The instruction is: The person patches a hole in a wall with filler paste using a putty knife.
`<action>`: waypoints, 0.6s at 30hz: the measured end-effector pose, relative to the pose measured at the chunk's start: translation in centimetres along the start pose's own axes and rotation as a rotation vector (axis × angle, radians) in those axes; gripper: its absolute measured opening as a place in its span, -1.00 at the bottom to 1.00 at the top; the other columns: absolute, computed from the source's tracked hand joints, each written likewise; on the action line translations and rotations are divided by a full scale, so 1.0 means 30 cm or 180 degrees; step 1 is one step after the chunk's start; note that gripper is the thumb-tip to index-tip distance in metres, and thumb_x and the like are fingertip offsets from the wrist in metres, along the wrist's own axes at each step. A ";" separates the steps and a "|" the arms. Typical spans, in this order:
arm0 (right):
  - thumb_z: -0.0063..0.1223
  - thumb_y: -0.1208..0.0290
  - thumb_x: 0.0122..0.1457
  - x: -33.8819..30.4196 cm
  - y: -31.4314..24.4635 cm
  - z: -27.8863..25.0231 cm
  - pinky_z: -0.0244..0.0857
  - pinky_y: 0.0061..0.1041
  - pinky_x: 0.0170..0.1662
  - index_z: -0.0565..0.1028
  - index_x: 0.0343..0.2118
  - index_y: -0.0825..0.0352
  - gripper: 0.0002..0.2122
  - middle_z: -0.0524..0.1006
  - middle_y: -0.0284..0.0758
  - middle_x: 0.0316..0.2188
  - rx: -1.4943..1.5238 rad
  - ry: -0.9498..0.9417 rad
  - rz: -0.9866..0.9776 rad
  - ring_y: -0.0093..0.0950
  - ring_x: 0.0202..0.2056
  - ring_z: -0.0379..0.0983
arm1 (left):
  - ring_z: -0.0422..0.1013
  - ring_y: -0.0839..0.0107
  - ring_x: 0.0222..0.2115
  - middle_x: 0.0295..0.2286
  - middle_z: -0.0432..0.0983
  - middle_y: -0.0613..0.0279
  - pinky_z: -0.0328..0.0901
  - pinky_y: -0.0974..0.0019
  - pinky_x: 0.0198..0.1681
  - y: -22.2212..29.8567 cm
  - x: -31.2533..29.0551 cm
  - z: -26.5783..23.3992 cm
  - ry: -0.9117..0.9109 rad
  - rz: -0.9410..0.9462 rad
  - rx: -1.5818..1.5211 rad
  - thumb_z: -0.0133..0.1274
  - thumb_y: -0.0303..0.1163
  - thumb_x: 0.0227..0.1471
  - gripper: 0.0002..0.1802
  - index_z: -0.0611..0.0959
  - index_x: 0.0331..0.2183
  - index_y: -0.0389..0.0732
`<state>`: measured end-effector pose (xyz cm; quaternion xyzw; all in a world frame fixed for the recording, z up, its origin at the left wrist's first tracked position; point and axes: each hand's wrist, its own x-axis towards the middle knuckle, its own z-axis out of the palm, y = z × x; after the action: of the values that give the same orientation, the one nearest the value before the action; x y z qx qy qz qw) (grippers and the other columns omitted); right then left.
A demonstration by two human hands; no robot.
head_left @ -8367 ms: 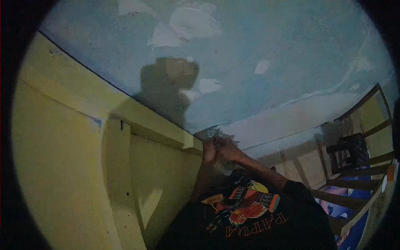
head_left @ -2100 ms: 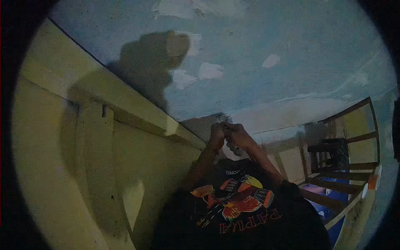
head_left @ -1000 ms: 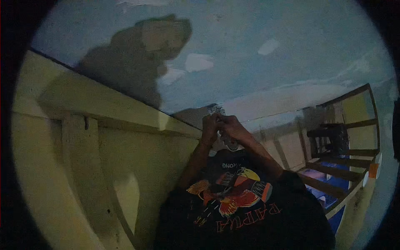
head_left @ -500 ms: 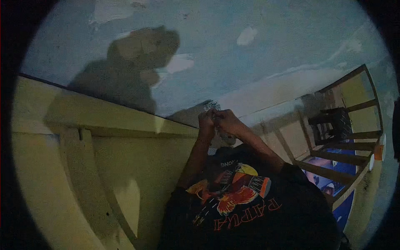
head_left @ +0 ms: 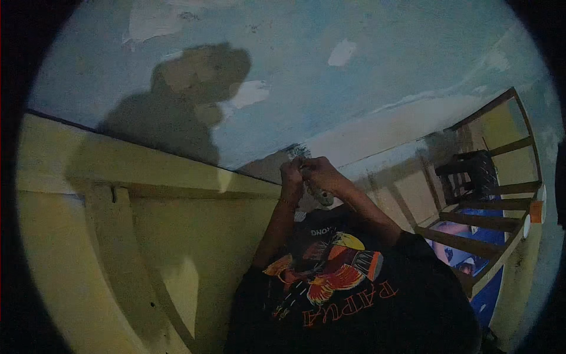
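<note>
"Head view, largest first: what fills it?"

"A blue surface [head_left: 295, 65] with white patches, from ten o'clock round to two. Next, a yellow panelled wall [head_left: 218, 259] from seven to nearly ten. A dark edge between them slants in toward the centre."

"Then?"

"The black shirt [head_left: 354, 315], brightly printed, from four to six, and a slatted wooden frame [head_left: 480, 220] from two to four. A broad shadow [head_left: 194, 76] lies between ten and eleven, crossing that dark edge. At three, beside the slats, is a dark stool-like thing [head_left: 482, 171]."

"Room around the hands?"

"Tight toward nine: the wall's ledge runs in just beside the left hand [head_left: 290, 173]. Wider toward three, where the right hand [head_left: 323, 172] is well apart from the frame."

"How are they?"

"Together near the centre, fingers bent inward; too dark to tell what they pinch."

"And beyond them?"

"A mottled grey patch [head_left: 299, 151] just past the fingertips, at their twelve. I cannot tell whether it is held."

"Smallest?"

"An orange thing [head_left: 535, 212] at three, by the frame's outer edge."
</note>
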<state>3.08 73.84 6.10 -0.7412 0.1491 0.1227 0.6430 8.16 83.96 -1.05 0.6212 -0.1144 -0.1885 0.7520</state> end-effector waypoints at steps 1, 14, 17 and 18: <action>-0.22 0.40 -0.12 -0.010 -0.004 -0.002 0.16 -0.58 -0.48 0.34 -0.33 0.48 -0.70 0.38 -0.25 -0.63 0.0007 0.0000 0.0012 -0.59 -0.56 0.24 | 0.20 0.53 -0.70 -0.72 0.30 0.21 0.13 0.36 -0.63 0.017 0.000 0.007 -0.0001 -0.0013 0.0002 -0.19 -0.28 -0.15 -0.69 0.43 -0.64 -0.36; -0.21 0.41 -0.10 -0.024 -0.028 -0.017 0.17 -0.58 -0.50 0.29 -0.23 0.44 -0.67 0.39 -0.24 -0.65 -0.0564 0.0031 -0.0286 -0.58 -0.59 0.25 | 0.23 0.51 -0.63 -0.66 0.29 0.27 0.15 0.40 -0.60 0.114 -0.022 0.032 -0.0295 -0.0006 0.0542 -0.20 -0.36 -0.15 -0.77 0.42 -0.63 -0.34; -0.23 0.42 -0.10 -0.046 -0.066 -0.012 0.16 -0.59 -0.54 0.27 -0.21 0.44 -0.66 0.38 -0.26 -0.67 -0.0544 -0.0022 -0.0155 -0.60 -0.61 0.24 | 0.23 0.52 -0.61 -0.65 0.28 0.28 0.14 0.42 -0.60 0.078 -0.012 0.018 -0.0071 -0.0408 0.0148 -0.23 -0.35 -0.12 -0.76 0.41 -0.63 -0.32; -0.23 0.42 -0.10 -0.052 -0.077 -0.004 0.16 -0.59 -0.56 0.27 -0.20 0.44 -0.66 0.37 -0.27 -0.68 -0.0323 0.0019 0.0093 -0.61 -0.62 0.24 | 0.23 0.51 -0.60 -0.64 0.28 0.28 0.14 0.42 -0.60 0.051 -0.007 0.004 0.0051 -0.0647 -0.0454 -0.24 -0.34 -0.11 -0.74 0.41 -0.63 -0.31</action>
<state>2.51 74.14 8.83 -0.7709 0.1554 0.1372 0.6022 8.14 84.17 0.48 0.5760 -0.0310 -0.2664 0.7722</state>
